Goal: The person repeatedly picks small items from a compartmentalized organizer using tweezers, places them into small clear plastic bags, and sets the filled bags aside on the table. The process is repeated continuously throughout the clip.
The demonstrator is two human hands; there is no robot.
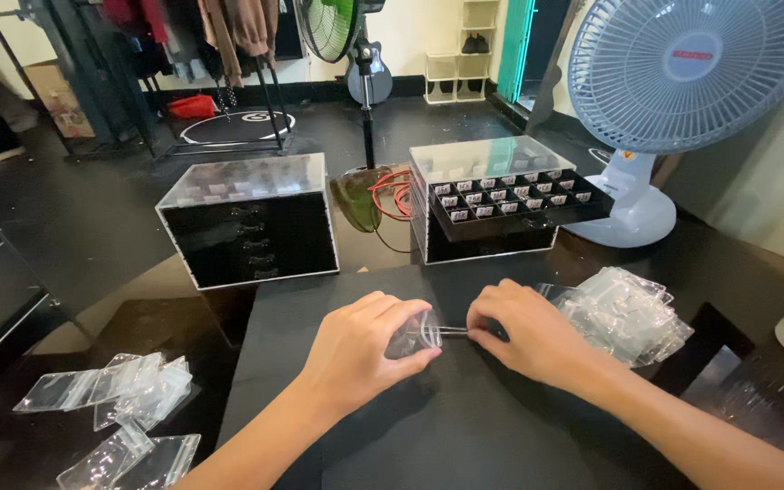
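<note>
Two hands meet over a dark mat on the tabletop: the left hand pinches a small clear bag, the right hand closed on its mouth. More clear bags lie just right; an open drawer box stands behind.

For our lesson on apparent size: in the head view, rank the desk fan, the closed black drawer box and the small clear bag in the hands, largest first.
1. Desk fan, though cropped by the frame
2. Closed black drawer box
3. Small clear bag, held by left hand and right hand
</note>
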